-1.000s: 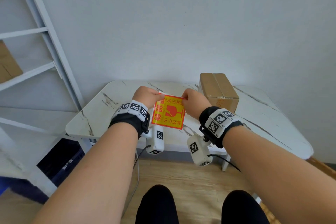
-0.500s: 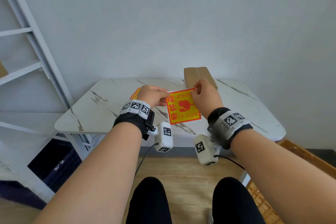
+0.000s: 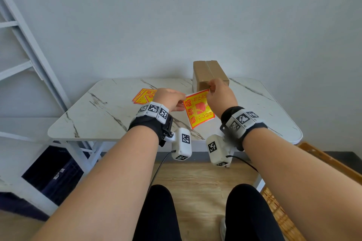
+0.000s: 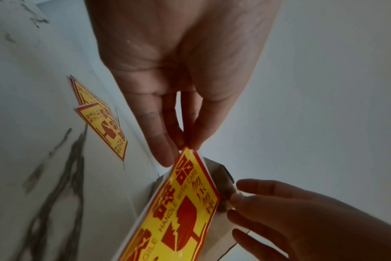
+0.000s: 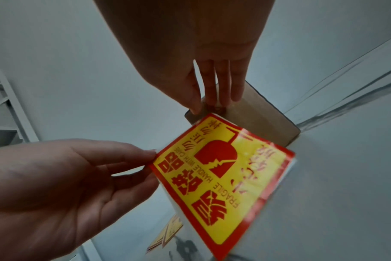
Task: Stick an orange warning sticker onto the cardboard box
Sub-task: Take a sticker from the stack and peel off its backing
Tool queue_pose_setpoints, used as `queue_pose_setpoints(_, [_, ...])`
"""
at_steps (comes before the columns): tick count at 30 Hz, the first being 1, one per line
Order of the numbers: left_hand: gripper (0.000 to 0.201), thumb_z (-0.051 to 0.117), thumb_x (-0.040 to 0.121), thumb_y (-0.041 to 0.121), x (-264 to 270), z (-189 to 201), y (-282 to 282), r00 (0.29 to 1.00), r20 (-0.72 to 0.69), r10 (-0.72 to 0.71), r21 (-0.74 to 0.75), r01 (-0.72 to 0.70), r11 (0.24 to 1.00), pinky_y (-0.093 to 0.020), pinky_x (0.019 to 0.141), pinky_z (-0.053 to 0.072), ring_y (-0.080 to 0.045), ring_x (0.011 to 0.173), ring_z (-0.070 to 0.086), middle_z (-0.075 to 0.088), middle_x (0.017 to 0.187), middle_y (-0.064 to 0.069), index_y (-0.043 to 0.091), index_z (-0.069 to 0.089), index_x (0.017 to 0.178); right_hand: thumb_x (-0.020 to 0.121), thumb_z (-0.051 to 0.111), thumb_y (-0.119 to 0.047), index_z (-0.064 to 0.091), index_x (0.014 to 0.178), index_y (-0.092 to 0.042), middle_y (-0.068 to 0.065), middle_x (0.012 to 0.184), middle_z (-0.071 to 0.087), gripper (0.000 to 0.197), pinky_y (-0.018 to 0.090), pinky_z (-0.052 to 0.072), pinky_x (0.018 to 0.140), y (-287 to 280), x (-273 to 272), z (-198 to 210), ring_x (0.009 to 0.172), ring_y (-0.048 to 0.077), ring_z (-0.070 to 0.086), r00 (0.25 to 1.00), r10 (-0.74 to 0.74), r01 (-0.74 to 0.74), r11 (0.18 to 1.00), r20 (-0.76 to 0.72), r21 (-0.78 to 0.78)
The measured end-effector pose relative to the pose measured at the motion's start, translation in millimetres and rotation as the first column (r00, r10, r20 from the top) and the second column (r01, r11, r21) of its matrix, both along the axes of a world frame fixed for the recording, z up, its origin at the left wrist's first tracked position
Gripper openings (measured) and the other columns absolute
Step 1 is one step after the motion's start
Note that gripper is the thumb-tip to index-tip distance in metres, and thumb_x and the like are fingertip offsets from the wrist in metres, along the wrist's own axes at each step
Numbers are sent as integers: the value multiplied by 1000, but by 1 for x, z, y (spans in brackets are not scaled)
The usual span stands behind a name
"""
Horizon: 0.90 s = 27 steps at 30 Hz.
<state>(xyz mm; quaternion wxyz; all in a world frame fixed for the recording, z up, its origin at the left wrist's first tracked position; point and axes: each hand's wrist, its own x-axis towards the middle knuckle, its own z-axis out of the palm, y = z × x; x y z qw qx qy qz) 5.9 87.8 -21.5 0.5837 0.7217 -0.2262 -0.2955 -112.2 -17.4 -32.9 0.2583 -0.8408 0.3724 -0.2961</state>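
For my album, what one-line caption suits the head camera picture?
Both hands, left hand and right hand, pinch an orange warning sticker above the marble table, before a cardboard box.

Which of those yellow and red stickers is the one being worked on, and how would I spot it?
Start at the white marble-look table with the cardboard box at its back edge. Just in front of the box, the sticker hangs in the air, pinched between the left hand and right hand. The spare stickers lie flat on the table.
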Motion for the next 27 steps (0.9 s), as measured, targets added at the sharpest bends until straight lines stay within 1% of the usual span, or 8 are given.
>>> queue_pose_setpoints(2, [27, 63, 85, -2, -2, -2, -3, 1000, -10, -8, 6, 8, 1000, -26, 57, 59, -25, 59, 62, 62, 70, -15, -11, 65, 110, 88, 47, -7, 56, 121, -11, 9, 123, 58, 34, 36, 48, 90, -1, -2, 0, 110, 26, 56, 999, -9, 10, 1000, 39, -26])
queue_pose_setpoints(4, [28, 64, 85, -1, -4, -5, -6, 1000, -5, -12, 19, 12, 1000, -23, 52, 58, -24, 58, 61, 61, 70, -14, -11, 65, 112, 87, 49, -8, 61, 111, -11, 9, 115, 61, 27, 38, 49, 89, 2, -5, -2, 110, 27, 54, 997, -17, 24, 994, 70, -105])
queue_pose_setpoints(8, [27, 64, 86, 0, -10, -12, -12, 1000, -6, 20, 58, -19, 998, -17, 42, 51, -19, 55, 57, 59, 68, -10, -9, 65, 112, 86, 56, -14, 68, 93, -15, 6, 98, 65, 14, 39, 52, 80, 10, -12, -13, 96, 25, 59, 997, 68, -71, 985, -30, -158])
queue_pose_setpoints(10, [27, 65, 86, 0, -13, -16, -13, 999, -29, 26, 80, -24, 997, -16, 40, 49, -17, 55, 56, 59, 69, -9, -6, 66, 112, 87, 56, -17, 69, 92, -16, 5, 98, 68, 14, 38, 54, 79, 12, -16, -20, 92, 24, 63, 990, 97, -109, 988, -104, -114])
queue_pose_setpoints(14, [29, 69, 83, 4, -19, -24, -16, 999, -51, 13, 97, -8, 995, -15, 37, 44, -15, 54, 57, 64, 72, -7, -1, 69, 112, 87, 57, -20, 72, 95, -20, 3, 97, 72, 16, 30, 52, 74, 11, -20, -28, 88, 21, 65, 982, 125, -129, 992, -138, -18])
queue_pose_setpoints(19, [23, 69, 83, 7, -21, -27, -14, 997, -58, -45, 176, 54, 983, -21, 52, 47, -15, 62, 63, 70, 90, -10, 4, 70, 105, 86, 60, -22, 74, 93, -18, 2, 97, 74, 16, 33, 55, 81, 8, -22, -30, 91, 21, 67, 973, 161, -159, 987, -165, 22])
queue_pose_setpoints(22, [16, 70, 81, 11, -18, -31, -11, 996, -62, -64, 242, 77, 967, -21, 50, 50, -15, 62, 65, 73, 88, -8, 6, 68, 96, 87, 60, -25, 73, 98, -17, 2, 102, 72, 19, 29, 53, 78, 7, -26, -33, 95, 20, 66, 952, 181, -173, 984, -249, 52])
queue_pose_setpoints(27, [6, 68, 81, 11, -15, -36, -9, 988, -115, -106, 290, 135, 947, -21, 50, 49, -15, 59, 60, 70, 84, -9, 6, 66, 84, 87, 63, -23, 72, 97, -18, -1, 102, 72, 15, 25, 46, 72, 5, -27, -41, 93, 15, 64, 953, 183, -172, 983, -242, 65])
